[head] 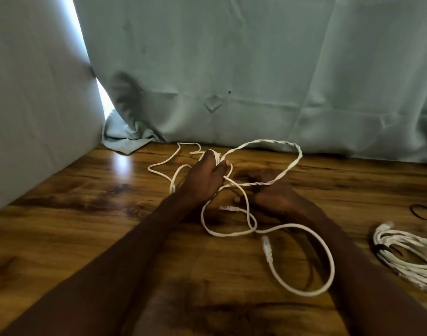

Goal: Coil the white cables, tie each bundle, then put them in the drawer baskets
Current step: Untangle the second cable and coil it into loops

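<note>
A long white cable (302, 230) lies in loose loops across the wooden table (62, 214), its two plug ends near the middle. My left hand (204, 177) grips a bunch of its strands at the far side, thumb curled over them. A doubled, twisted loop (295, 161) arcs from there round to my right hand (278, 196), which holds that loop where it comes back down. A second white cable, a coiled bundle (406, 253) with a dark tie round it, rests at the right edge.
Grey-green curtains (232, 69) hang along the table's far edge and left side, a bright gap between them. Thin black loops, perhaps bands (423, 212), lie at the far right behind the coiled bundle.
</note>
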